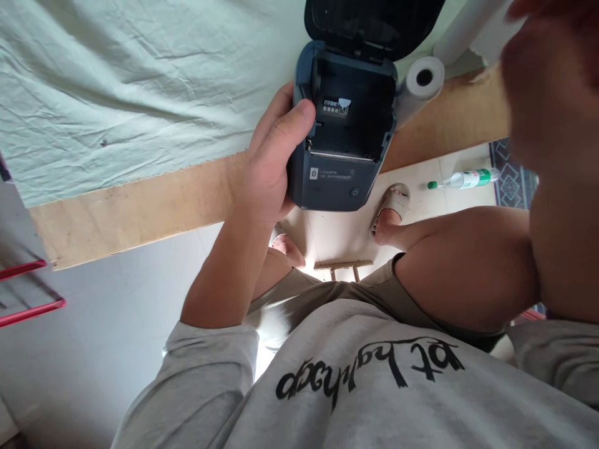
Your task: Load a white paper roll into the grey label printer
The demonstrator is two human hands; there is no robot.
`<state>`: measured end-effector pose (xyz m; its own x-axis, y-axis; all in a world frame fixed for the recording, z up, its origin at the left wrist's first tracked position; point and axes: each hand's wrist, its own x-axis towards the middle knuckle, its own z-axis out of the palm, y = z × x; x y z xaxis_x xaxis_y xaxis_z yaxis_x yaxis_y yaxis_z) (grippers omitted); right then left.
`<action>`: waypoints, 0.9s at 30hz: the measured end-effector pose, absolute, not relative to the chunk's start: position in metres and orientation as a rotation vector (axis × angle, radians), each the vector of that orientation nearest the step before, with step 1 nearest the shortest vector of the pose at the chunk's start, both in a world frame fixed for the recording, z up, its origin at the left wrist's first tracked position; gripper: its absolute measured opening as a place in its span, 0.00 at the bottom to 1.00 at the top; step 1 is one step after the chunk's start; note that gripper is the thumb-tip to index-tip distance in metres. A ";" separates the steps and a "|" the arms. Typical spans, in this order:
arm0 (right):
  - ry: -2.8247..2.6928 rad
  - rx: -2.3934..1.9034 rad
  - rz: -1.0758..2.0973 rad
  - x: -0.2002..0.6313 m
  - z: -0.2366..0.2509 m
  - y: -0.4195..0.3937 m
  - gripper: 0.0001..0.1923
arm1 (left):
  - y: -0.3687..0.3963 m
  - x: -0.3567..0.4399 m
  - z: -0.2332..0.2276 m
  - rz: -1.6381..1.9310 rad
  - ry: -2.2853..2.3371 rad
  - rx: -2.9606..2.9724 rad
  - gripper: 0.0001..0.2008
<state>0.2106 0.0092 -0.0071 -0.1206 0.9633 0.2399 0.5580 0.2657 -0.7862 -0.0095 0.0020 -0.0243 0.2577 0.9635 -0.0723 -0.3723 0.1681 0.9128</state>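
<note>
In the upper middle of the frame the left hand grips a small dark blue label printer by its left side, thumb laid along the top edge and fingers wrapped behind, so the body sits steady at the edge of the wooden table. The printer's lid is swung up and back, leaving the paper bay bare; a white sticker shows on its inner wall, and no roll sits inside. The hold on the side keeps the open bay clear.

The right hand hangs blurred at the upper right edge, close to the lens; whether it is clenched or loose, or holding anything, cannot be told. Just beside the printer's right side lies a white paper roll, its core facing the camera. A pale green cloth covers the table at the upper left. Lower right of the printer, on the tiled floor, lies a bottle with a green cap, and a sandalled foot rests under the table edge.
</note>
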 end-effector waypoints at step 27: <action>-2.229 -1.712 0.409 0.184 -0.019 0.018 0.25 | -0.003 0.001 -0.015 1.179 0.757 0.874 0.13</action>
<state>0.1841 0.0182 -0.0188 -0.2446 0.9676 0.0632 0.8821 0.2491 -0.3998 0.0013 -0.0030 -0.0153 0.2222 0.9738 -0.0489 -0.4490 0.1467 0.8814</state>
